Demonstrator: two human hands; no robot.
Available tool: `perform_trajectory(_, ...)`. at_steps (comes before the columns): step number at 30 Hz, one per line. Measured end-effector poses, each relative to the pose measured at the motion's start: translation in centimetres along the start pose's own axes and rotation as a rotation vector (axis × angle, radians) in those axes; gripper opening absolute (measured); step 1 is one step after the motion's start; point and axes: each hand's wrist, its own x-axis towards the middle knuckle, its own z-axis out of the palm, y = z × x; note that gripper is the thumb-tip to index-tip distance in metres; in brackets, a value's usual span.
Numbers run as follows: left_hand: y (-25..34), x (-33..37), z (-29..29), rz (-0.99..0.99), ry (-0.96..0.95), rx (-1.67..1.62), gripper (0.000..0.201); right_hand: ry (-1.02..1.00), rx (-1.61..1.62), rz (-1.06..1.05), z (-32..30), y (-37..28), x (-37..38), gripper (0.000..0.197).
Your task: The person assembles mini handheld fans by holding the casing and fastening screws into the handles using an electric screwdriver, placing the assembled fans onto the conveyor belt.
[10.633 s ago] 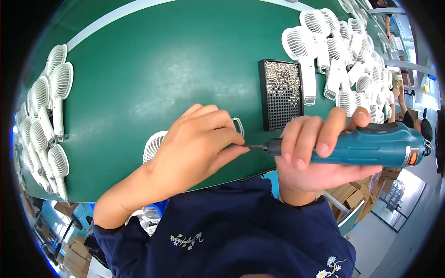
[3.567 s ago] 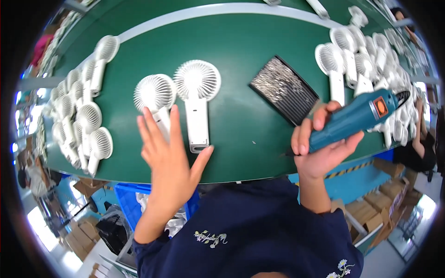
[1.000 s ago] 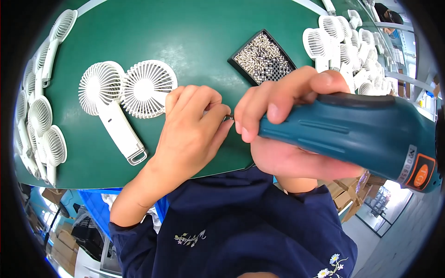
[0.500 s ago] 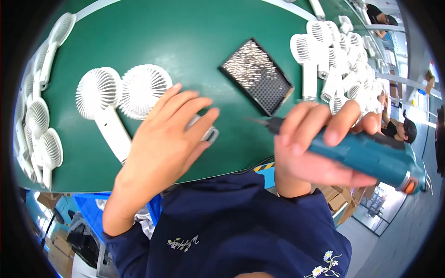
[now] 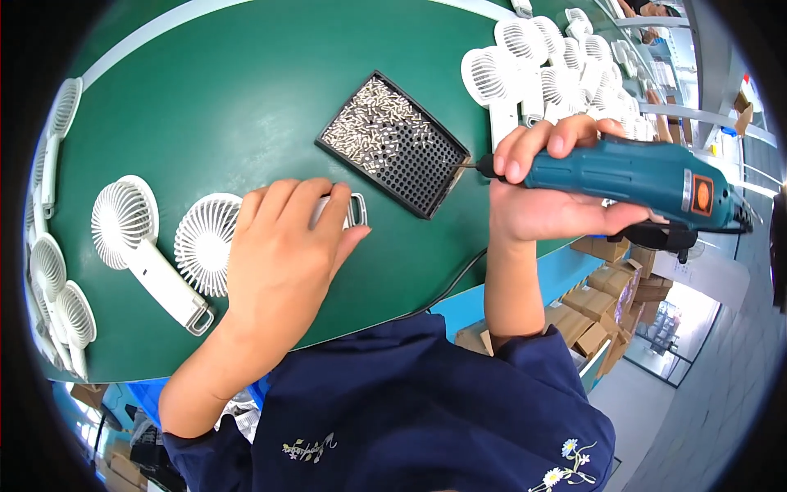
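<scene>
Handheld fan (image 5: 205, 246) on desk (image 5: 254, 98), handle (image 5: 351, 214) under left hand (image 5: 283, 246), cannot tell if clamped; right grip (image 5: 529, 213) clamped on teal screwdriver (image 5: 611, 176), bit (image 5: 465, 166) near screw tray (image 5: 418, 182).

I look through the left of two fisheye cameras on the wearer's head, facing steeply down past the navy shirt (image 5: 377, 402) at six o'clock onto the green table (image 5: 238, 115). Its white border (image 5: 152, 35) bends between ten and one. I'm near enough that the left hand (image 5: 287, 246), toward nine, and the right hand (image 5: 553, 184), between two and three, loom large, while grey floor (image 5: 730, 344) curves in around four
</scene>
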Motion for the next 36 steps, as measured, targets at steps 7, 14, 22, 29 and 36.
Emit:
perform_trajectory(7,0.4,0.6,-1.1,-0.105,0.069,-0.231,0.037,0.077,-0.070,-0.009,0.8,0.6,-0.1,0.083)
perform_trajectory(14,0.1,1.2,-1.0,0.073,0.081,-0.490,0.043,-0.196,0.146,0.136,5.5,-2.9,-0.7,0.069)
perform_trajectory(22,-0.8,0.5,-0.5,0.078,0.034,-0.622,0.022,-0.267,0.224,0.258,6.2,-1.9,-1.8,0.073)
perform_trajectory(29,-1.6,0.5,-1.0,0.244,0.009,-0.349,0.015,-0.590,0.283,0.473,5.8,-0.4,-0.9,0.073)
perform_trajectory(36,-1.8,0.5,-1.6,0.202,-0.110,-0.290,0.018,-0.567,0.144,0.349,6.3,-0.2,-2.8,0.078)
